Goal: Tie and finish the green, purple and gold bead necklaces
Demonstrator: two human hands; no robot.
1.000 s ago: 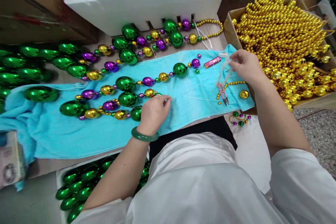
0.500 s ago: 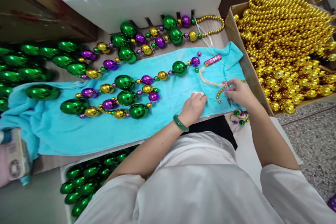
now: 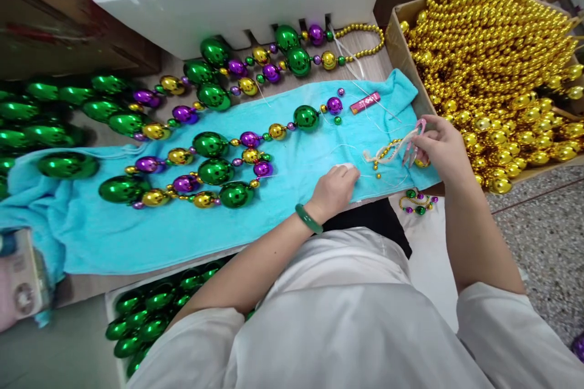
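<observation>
Head view shows the right hand (image 3: 440,146) pinched shut on small pink thread snips (image 3: 413,149) over the turquoise towel (image 3: 182,231), while the left hand (image 3: 335,188), fingers curled, presses thin white thread (image 3: 340,147) onto it.

The white foam box (image 3: 228,0) runs off the top edge, so only a sliver of the beads inside shows, and the green baubles (image 3: 41,115) at the left are cut by the frame. The right hand (image 3: 440,149) covers most of the pink snips (image 3: 413,146). The thread (image 3: 356,149) on the towel (image 3: 182,231) is too fine to follow, and the packet (image 3: 20,276) at the left edge is blurred.
</observation>
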